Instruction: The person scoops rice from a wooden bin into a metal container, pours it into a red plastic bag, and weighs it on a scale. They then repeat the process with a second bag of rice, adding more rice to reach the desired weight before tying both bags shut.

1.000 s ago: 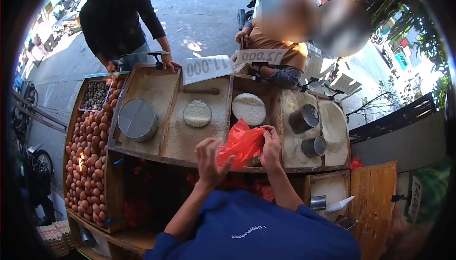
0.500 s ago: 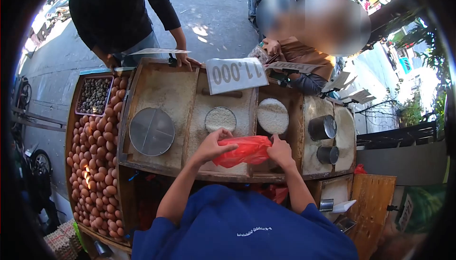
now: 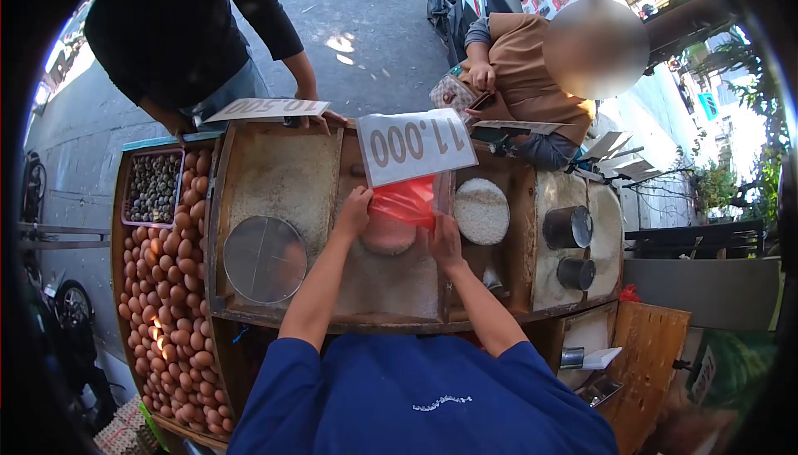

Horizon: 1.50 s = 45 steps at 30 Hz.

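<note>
A red plastic bag is stretched between my two hands, just below the white 11.000 sign. My left hand grips its left side, and my right hand grips its lower right edge. Beneath the bag, a round container of rice shows partly through the red plastic. Right of the bag stands another round container heaped with white rice. A round metal sieve-like disc lies in the left compartment of the wooden rice bin.
Brown eggs and a basket of small speckled eggs stand at the left. Two metal cups sit in the right compartments. Across the bin are a person in black and a person in brown.
Both hands have moved forward with the bag, which now hangs stretched over the left rice container. The person in brown has shifted, and the view has tilted slightly.
</note>
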Each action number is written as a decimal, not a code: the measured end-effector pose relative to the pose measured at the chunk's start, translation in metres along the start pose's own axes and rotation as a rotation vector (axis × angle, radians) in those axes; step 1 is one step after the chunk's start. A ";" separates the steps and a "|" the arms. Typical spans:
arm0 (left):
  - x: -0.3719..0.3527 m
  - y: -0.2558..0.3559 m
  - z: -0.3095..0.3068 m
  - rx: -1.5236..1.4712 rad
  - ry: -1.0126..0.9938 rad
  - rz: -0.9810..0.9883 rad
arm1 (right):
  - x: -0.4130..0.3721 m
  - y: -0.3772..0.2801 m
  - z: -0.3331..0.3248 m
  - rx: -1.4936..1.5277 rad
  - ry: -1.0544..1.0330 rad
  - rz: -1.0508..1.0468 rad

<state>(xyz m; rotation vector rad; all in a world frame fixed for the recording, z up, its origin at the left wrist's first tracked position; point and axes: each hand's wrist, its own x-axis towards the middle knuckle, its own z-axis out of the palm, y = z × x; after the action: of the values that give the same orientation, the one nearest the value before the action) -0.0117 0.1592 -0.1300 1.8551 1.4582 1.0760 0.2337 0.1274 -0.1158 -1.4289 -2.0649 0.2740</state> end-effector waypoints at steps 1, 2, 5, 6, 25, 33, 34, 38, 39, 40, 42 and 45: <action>-0.015 -0.001 -0.001 0.018 -0.085 -0.235 | -0.010 0.002 0.005 -0.021 -0.106 -0.135; -0.030 0.002 0.000 0.064 -0.070 -0.242 | -0.019 -0.002 0.005 -0.016 -0.108 -0.133; -0.078 0.014 0.001 0.219 -0.060 -0.200 | -0.046 -0.020 -0.001 -0.067 -0.358 -0.124; -0.089 0.019 -0.002 0.325 -0.061 -0.135 | -0.052 -0.024 -0.005 -0.067 -0.378 -0.119; -0.092 0.019 0.021 0.232 0.087 -0.203 | 0.029 0.013 0.018 0.533 -0.749 0.415; -0.082 0.003 0.020 0.359 -0.063 -0.095 | 0.062 0.026 0.031 0.299 -0.702 -0.141; -0.076 0.003 0.015 0.362 -0.053 -0.099 | 0.076 0.020 0.024 0.367 -0.707 -0.082; -0.062 0.011 0.008 0.122 -0.009 -0.089 | 0.080 0.057 0.041 0.084 -0.880 -0.220; -0.062 0.010 0.010 0.066 0.038 -0.078 | 0.076 0.053 0.041 0.059 -0.904 -0.195; -0.061 0.013 0.013 0.059 0.039 -0.043 | 0.074 0.046 0.036 0.044 -0.916 -0.188; -0.070 0.021 0.014 0.018 0.049 -0.162 | 0.063 0.038 0.034 0.021 -0.915 -0.170; -0.078 0.028 0.023 0.250 -0.015 -0.341 | 0.052 0.041 0.039 -0.025 -0.913 -0.106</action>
<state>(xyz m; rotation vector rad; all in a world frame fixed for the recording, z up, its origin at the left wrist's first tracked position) 0.0150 0.0786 -0.1400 1.6821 1.8870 0.7418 0.2303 0.1973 -0.1479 -1.3230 -2.8366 1.0065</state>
